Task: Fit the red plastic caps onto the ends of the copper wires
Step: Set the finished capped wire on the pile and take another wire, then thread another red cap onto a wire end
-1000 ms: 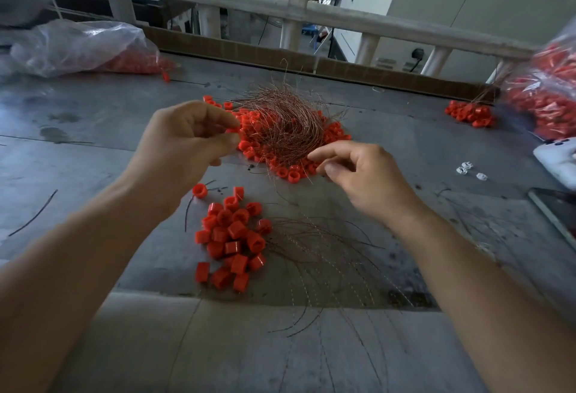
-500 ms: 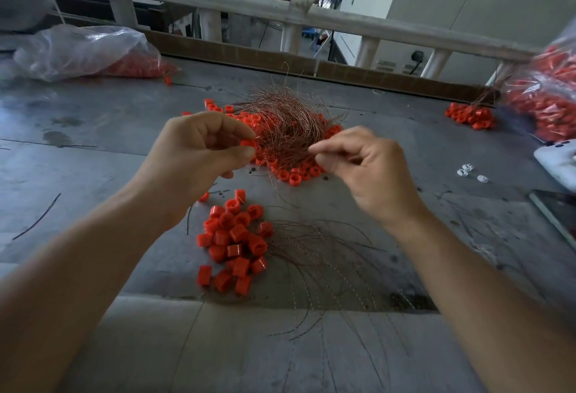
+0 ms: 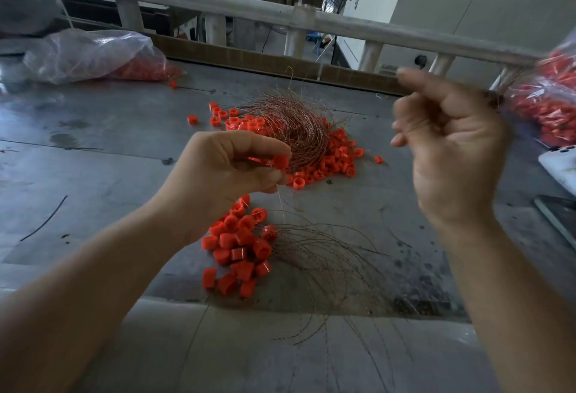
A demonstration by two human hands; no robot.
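Red cap (image 3: 280, 162), head view: pinched by left hand (image 3: 227, 171) above the counter (image 3: 93, 149), thin copper wire (image 3: 281, 205) hanging below it. Right hand (image 3: 448, 146) raised, fingers curled, blurred: can't tell if holding anything. Likely mid-fit; next, seat wire end squarely, pressing gently.

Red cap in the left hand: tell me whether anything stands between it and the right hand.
Nothing visible does. The left hand pinches the red cap; the gap to the raised, blurred right hand is open air. The copper wire tangle lies behind, on the table.
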